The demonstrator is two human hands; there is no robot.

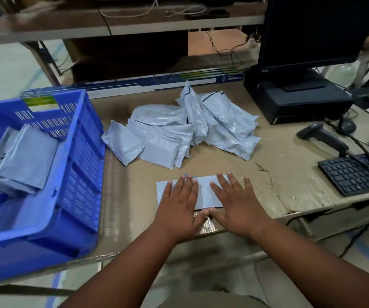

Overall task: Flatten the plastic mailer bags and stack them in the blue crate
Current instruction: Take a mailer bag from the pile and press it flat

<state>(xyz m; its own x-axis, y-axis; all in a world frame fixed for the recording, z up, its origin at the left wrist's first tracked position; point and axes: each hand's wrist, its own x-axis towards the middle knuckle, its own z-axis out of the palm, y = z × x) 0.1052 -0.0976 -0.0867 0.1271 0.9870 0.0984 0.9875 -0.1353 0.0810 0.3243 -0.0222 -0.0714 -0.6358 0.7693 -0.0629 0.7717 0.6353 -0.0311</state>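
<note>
The left hand [179,203] and right hand [234,205] lay side by side, palms down, fingers straight and slightly spread, pressing one grey mailer bag [203,190] flat against the tabletop [268,181] near its front edge, thumbs nearly meeting at the bag's near edge. The step in hand looked like smoothing that bag, and doing it well probably meant sweeping the palms outward from the middle, so trapped air left toward the open end rather than bunching into a crease. Keeping the fingers flat rather than curled would spread the pressure evenly over the thin plastic. Behind the pressed bag, a loose pile of crumpled bags [185,130] waited on the tabletop, some puffed and one standing upright, so much of the work seemed left. To the left, the blue crate [83,152] already held a few flattened bags [23,158], stacked slightly askew; squaring each new one on top should keep that stack from sliding.
</note>
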